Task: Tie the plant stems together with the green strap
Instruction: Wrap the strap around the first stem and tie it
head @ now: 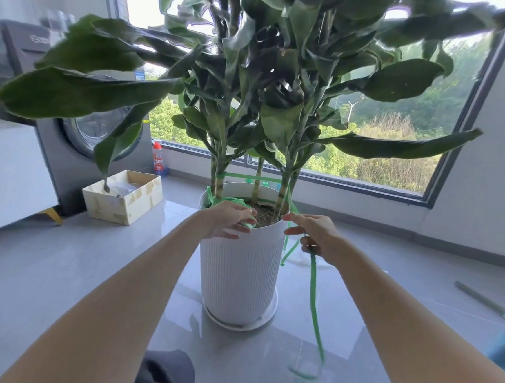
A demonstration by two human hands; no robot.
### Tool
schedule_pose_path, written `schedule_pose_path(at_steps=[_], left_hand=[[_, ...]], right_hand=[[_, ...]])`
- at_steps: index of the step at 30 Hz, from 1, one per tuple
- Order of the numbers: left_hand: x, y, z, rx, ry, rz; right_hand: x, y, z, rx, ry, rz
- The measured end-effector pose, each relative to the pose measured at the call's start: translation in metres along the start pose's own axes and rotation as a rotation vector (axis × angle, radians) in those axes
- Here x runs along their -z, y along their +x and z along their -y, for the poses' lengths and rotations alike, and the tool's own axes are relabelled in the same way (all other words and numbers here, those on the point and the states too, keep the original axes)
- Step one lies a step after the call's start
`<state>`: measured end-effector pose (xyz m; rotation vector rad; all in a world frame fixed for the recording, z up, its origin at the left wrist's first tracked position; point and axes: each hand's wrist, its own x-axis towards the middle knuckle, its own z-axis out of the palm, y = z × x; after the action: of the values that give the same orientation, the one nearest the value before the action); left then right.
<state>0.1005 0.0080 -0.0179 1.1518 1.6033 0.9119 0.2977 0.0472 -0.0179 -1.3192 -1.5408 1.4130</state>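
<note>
Where the right hand (pixel 317 237) gripped: its lower fingers were curled round the strap (pixel 313 280), while the forefinger and thumb stood out nearly straight toward the pot (pixel 239 269).
Strap below the grip: it hung down from the fist and ended in a loose loop on the floor (pixel 354 335).
Strap above the grip: it rose past the rim to the nearest of the stems (pixel 283 190), crossed taut to the stem on the far side, and was wound round that one; a shorter end dangled just beside the grip, against the pot wall.
Left hand (pixel 228 219): across the pot mouth from the grip, it rested on the rim with fingers nearly straight over a bunch of strap; whether they pinched it could not be told.
Stems: they stood upright in the soil (pixel 263 215), above and just beyond the grip, with the strap's band joining two of them.
Pot: white and ribbed, it stood between the two hands, just beside the grip, on a saucer (pixel 241 322).
Leaves (pixel 80 93): broad and dark, they spread high over the grip.
Beyond the left hand: an open box (pixel 123 202), then a red-capped bottle (pixel 157 158) and a washer (pixel 98 137).
Outward on the grip's own side: a thin rod (pixel 478 299) lay on the floor, well apart.
Behind everything: a window (pixel 400 136).
</note>
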Motion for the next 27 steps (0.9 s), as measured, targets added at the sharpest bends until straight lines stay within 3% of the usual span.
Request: schedule_pose_path(at_steps=[6,19,27], left_hand=[[-0.028,0.020,-0.028,-0.018,-0.155,-0.071],[-0.054,0.055,-0.048,-0.076,-0.181,-0.002],[-0.048,0.062,-0.043,-0.259,0.149,-0.349]], right_hand=[[0.008,0.003,-0.013,-0.077,-0.101,0.348],[0.012,0.021,-0.029,-0.068,-0.227,0.568],[0.002,0.024,-0.033,-0.165,-0.500,0.579]])
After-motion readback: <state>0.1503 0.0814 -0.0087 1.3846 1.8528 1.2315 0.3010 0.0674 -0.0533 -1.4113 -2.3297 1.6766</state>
